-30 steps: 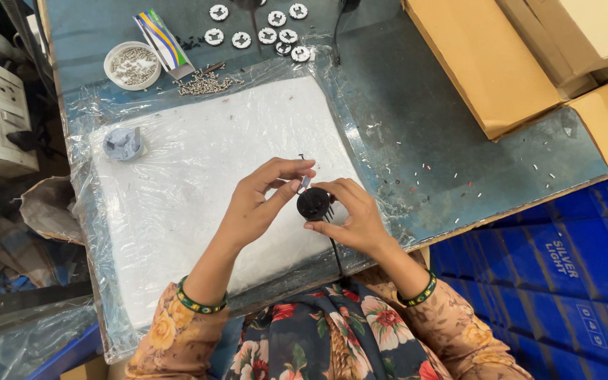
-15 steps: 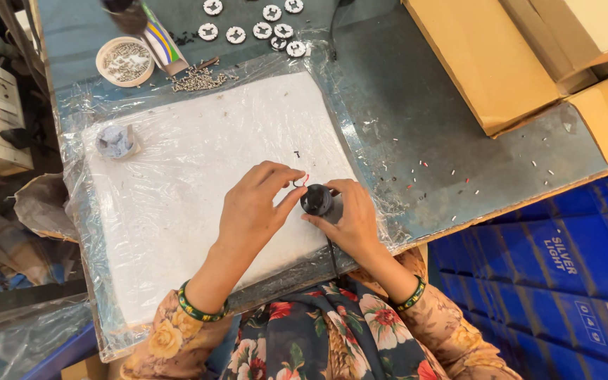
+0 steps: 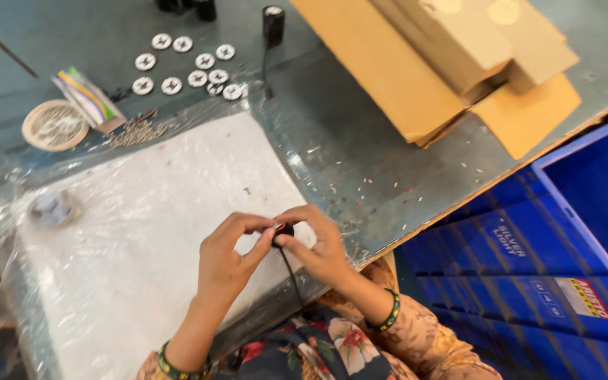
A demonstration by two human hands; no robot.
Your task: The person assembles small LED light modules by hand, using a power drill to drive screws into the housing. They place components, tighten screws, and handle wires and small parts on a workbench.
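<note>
Both my hands meet over the near edge of a white foam pad (image 3: 163,197) wrapped in clear plastic. Between them is a small black round part (image 3: 283,230) with a thin black wire (image 3: 293,276) hanging down toward my lap. My left hand (image 3: 230,257) pinches the part from the left with thumb and fingers. My right hand (image 3: 318,243) cups it from the right. Most of the part is hidden by my fingers.
Several white round discs (image 3: 191,70) lie at the back of the grey table, beside a small bowl (image 3: 55,124) of screws, a striped packet (image 3: 87,96) and loose screws (image 3: 138,130). Flat cardboard boxes (image 3: 452,63) are stacked at the right. Blue crates (image 3: 529,246) stand below the table's edge.
The view has swung and moved closer. My hands have closed more tightly around the black part, which now shows less between my fingers.
</note>
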